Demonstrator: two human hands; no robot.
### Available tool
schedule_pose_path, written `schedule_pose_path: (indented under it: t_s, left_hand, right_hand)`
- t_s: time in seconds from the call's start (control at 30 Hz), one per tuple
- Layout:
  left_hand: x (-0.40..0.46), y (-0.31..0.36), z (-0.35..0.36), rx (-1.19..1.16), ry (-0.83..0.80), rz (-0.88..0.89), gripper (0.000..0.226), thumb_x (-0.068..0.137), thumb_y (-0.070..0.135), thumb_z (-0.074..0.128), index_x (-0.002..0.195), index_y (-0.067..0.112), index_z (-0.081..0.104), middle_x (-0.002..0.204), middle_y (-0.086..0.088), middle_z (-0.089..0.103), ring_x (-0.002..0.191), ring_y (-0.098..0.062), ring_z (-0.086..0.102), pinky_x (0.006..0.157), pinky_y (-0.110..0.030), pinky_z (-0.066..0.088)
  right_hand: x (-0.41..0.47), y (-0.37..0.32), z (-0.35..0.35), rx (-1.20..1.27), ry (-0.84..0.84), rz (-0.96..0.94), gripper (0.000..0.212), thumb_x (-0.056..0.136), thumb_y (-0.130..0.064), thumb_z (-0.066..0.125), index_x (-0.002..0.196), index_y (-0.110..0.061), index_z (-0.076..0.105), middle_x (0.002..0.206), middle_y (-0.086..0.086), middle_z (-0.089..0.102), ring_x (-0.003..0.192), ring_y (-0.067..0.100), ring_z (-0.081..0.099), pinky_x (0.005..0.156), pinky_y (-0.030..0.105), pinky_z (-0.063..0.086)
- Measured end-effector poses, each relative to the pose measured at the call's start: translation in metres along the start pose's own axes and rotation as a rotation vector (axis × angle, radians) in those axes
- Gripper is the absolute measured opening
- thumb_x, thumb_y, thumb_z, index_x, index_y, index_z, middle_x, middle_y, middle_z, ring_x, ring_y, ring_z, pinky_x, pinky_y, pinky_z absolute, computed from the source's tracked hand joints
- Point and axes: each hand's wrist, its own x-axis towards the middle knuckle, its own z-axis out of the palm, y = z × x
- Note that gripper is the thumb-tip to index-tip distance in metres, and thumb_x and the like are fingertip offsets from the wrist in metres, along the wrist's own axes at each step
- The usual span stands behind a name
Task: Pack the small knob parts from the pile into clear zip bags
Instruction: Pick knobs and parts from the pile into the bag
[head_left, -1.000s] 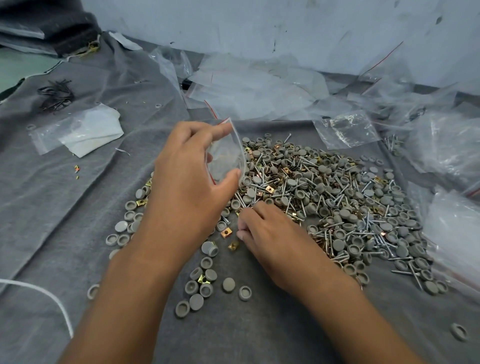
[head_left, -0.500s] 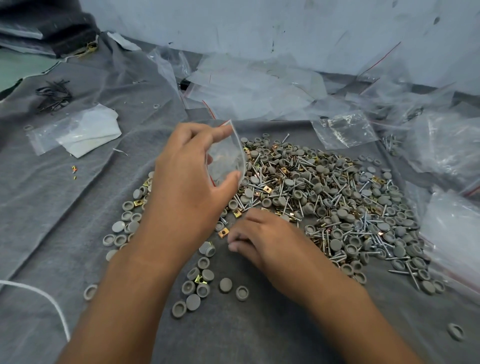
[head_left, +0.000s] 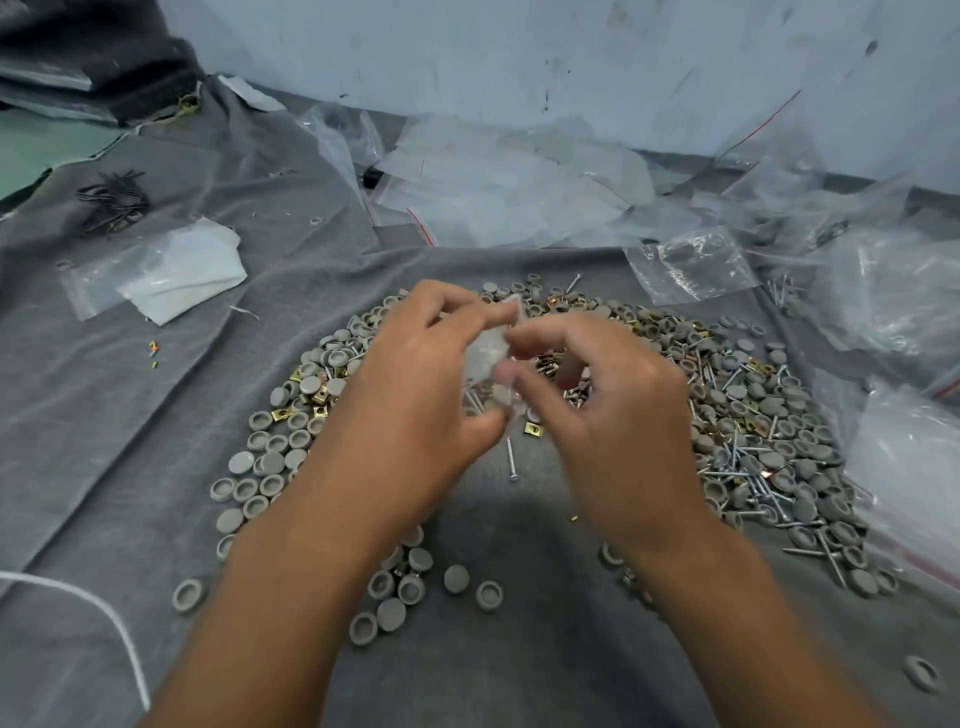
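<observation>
Both hands up over the pile (head_left: 597, 395), meeting mid-frame. Left hand (head_left: 415, 384): its grip pinches the small clear zip bag (head_left: 485, 353), forefinger on the top edge, thumb at the bottom, bag held upright w/ its mouth facing the right hand. Right hand (head_left: 602, 415): fingers curled in, tips right at the bag's mouth, touching or nearly so. Motion blur there, so can't tell whether that grip holds a part or just the bag's lip.

Directly below and beyond both grips: the pile of grey knob caps, screws & brass clips, spread on the grey cloth (head_left: 156, 415) that covers the surface. One loose screw (head_left: 511, 460) lies just under the left thumb, a brass clip (head_left: 532, 428) just beside it. Under the left wrist and out to its left, more grey caps (head_left: 270, 457) fan out, some cup-side up, some flat-side up. A few strays (head_left: 457, 578) sit between the two forearms, nearer the body.

Far side of the grips, by the wall: a heap of empty clear bags (head_left: 498, 192) w/ red zip strips. Out right of the right hand, more bags (head_left: 893, 291), some w/ parts inside. Well left of the left hand: a folded white sheet in a plastic sleeve (head_left: 171, 270), and past it a dark bundle of thin wires (head_left: 111, 200). White cord (head_left: 93, 613) curls in at the near left.
</observation>
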Motion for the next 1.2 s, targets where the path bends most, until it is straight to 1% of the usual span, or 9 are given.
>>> schedule_pose_path:
  t_s: [0.1,0.2,0.3,0.4,0.53,0.77,0.9,1.03,1.2]
  left_hand:
    - [0.002,-0.004,-0.007,-0.02,0.076,-0.069,0.069,0.075,0.026,0.081,0.139,0.029,0.056,0.117,0.015,0.048,0.091,0.003,0.047,0.086,-0.002,0.033]
    - [0.004,-0.008,-0.013,-0.04,0.179,-0.112,0.064,0.076,0.018,0.081,0.136,0.022,0.059,0.113,0.01,0.047,0.089,0.021,0.044,0.082,0.006,0.026]
    - [0.004,-0.009,-0.015,-0.041,0.202,-0.126,0.063,0.076,0.015,0.082,0.134,0.022,0.06,0.112,0.009,0.047,0.087,0.023,0.043,0.082,0.006,0.025]
    - [0.004,-0.008,-0.014,-0.033,0.202,-0.12,0.062,0.076,0.015,0.082,0.134,0.022,0.061,0.112,0.01,0.047,0.086,0.024,0.042,0.081,0.007,0.024]
    - [0.004,-0.008,-0.015,-0.041,0.202,-0.124,0.063,0.077,0.015,0.082,0.135,0.021,0.06,0.111,0.01,0.047,0.087,0.024,0.043,0.081,0.008,0.024]
    - [0.003,-0.008,-0.015,-0.042,0.192,-0.131,0.062,0.078,0.016,0.082,0.136,0.021,0.06,0.111,0.01,0.047,0.088,0.023,0.043,0.081,0.007,0.024]
    - [0.002,-0.007,-0.015,-0.035,0.189,-0.136,0.063,0.078,0.018,0.081,0.137,0.023,0.059,0.111,0.013,0.046,0.089,0.024,0.042,0.081,0.008,0.024]
    - [0.002,-0.005,-0.014,-0.037,0.188,-0.137,0.063,0.078,0.02,0.082,0.137,0.024,0.058,0.109,0.015,0.045,0.088,0.024,0.042,0.08,0.007,0.025]
    - [0.002,-0.005,-0.012,-0.051,0.191,-0.126,0.062,0.079,0.017,0.082,0.136,0.022,0.059,0.111,0.013,0.046,0.089,0.024,0.042,0.081,0.008,0.025]
  right_hand:
    - [0.002,0.008,-0.004,0.088,0.112,0.114,0.003,0.097,-0.031,0.069,0.097,-0.028,0.068,0.087,-0.016,0.067,0.078,0.003,0.062,0.068,0.009,0.04]
    - [-0.009,0.021,0.007,-0.082,-0.215,0.277,0.005,0.094,-0.037,0.07,0.092,-0.034,0.066,0.084,-0.02,0.064,0.077,-0.003,0.059,0.068,0.015,0.045]
    - [-0.026,0.025,0.026,-0.248,-0.418,0.301,0.014,0.09,-0.046,0.072,0.098,-0.036,0.064,0.093,-0.022,0.058,0.086,-0.004,0.051,0.072,0.024,0.043]
    - [-0.028,0.026,0.038,-0.35,-0.421,0.272,0.026,0.09,-0.056,0.066,0.105,-0.037,0.061,0.101,-0.018,0.053,0.099,0.005,0.048,0.075,0.028,0.041]
    - [-0.026,0.026,0.041,-0.364,-0.391,0.245,0.027,0.093,-0.051,0.064,0.116,-0.039,0.059,0.105,-0.015,0.05,0.101,0.008,0.049,0.075,0.029,0.045]
    - [-0.033,0.016,0.036,-0.448,-0.394,0.105,0.008,0.094,-0.03,0.061,0.099,-0.025,0.064,0.098,-0.008,0.057,0.094,0.016,0.053,0.067,0.029,0.047]
    - [-0.041,0.016,0.026,-0.362,-0.483,0.132,0.007,0.093,-0.031,0.061,0.096,-0.029,0.055,0.097,-0.013,0.05,0.095,0.011,0.045,0.074,0.028,0.044]
    - [-0.04,0.017,0.02,-0.202,-0.539,0.22,0.011,0.091,-0.027,0.066,0.091,-0.031,0.056,0.087,-0.015,0.053,0.085,0.004,0.051,0.076,0.027,0.047]
    - [-0.038,0.013,0.021,-0.085,-0.647,0.193,0.022,0.093,-0.024,0.064,0.11,-0.036,0.06,0.091,-0.018,0.054,0.086,-0.001,0.049,0.078,0.024,0.047]
